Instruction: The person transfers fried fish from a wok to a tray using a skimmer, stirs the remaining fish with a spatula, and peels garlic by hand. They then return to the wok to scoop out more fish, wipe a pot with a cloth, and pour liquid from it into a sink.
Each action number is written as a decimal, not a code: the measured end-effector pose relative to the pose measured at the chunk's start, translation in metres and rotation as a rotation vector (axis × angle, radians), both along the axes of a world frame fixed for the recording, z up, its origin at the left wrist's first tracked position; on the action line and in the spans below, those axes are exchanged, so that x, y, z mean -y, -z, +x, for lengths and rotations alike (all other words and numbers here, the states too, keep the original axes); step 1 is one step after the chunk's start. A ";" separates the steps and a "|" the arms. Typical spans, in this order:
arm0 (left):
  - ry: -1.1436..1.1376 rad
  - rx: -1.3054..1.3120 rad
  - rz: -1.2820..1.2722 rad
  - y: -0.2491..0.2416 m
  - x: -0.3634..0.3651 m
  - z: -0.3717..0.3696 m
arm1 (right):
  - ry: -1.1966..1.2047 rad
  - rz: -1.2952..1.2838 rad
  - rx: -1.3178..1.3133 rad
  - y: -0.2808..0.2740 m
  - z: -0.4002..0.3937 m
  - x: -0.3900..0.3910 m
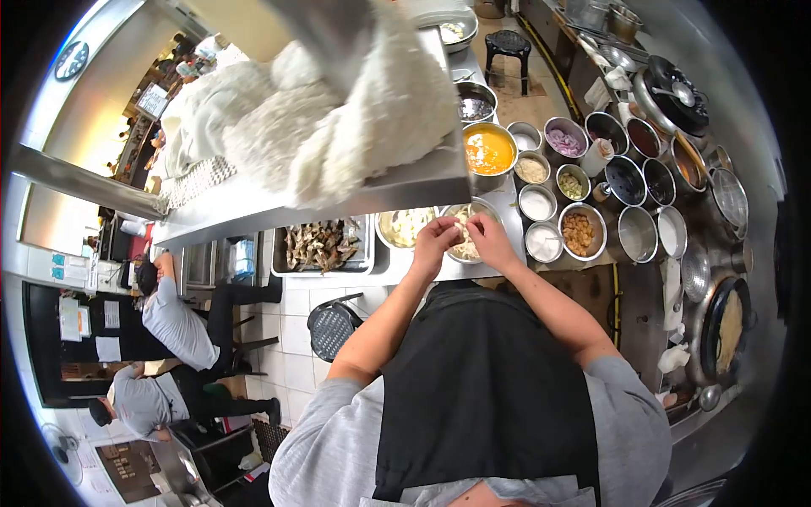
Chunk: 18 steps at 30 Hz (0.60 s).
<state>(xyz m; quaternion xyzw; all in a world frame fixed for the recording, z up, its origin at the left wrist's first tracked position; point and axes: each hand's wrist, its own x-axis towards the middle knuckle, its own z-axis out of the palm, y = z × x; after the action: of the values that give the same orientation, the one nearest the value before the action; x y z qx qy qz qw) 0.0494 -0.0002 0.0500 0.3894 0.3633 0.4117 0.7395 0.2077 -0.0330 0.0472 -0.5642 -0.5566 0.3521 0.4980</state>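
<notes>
Head view: both hands, left (434, 243) and right (493, 242), are drawn close together over a metal bowl (499, 223) of pale food pieces (465, 250). Fingertips are bent into a pinch and nearly meet; whether a piece is gripped cannot be told. Forearms converge from elbows set wide, wrists raised above the rim. For sound handling, fingertips should stay low and centred so that crumbs fall inside, with small, light pulls rather than squeezing. Just left stands a second metal bowl (379, 230) of pale pieces; beyond it, a tray (369, 269) of brown pieces. Right of the hands, brown cubes (579, 234) sit in a container on the desk side.
</notes>
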 end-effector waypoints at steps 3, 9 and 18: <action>-0.039 -0.075 0.154 -0.012 -0.024 -0.021 | 0.066 -0.160 0.095 -0.013 0.001 0.002; -0.034 -0.604 0.409 0.027 -0.066 -0.094 | 0.058 -0.092 0.525 0.025 0.005 0.003; 0.159 -0.328 0.219 0.032 -0.033 -0.072 | 0.301 -0.301 0.707 0.003 -0.009 0.030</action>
<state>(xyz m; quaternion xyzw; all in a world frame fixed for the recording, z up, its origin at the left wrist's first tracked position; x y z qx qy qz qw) -0.0227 0.0332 0.0175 0.5567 0.3998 0.3202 0.6540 0.1992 -0.0634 0.0439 -0.7922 -0.5469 0.1371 0.2337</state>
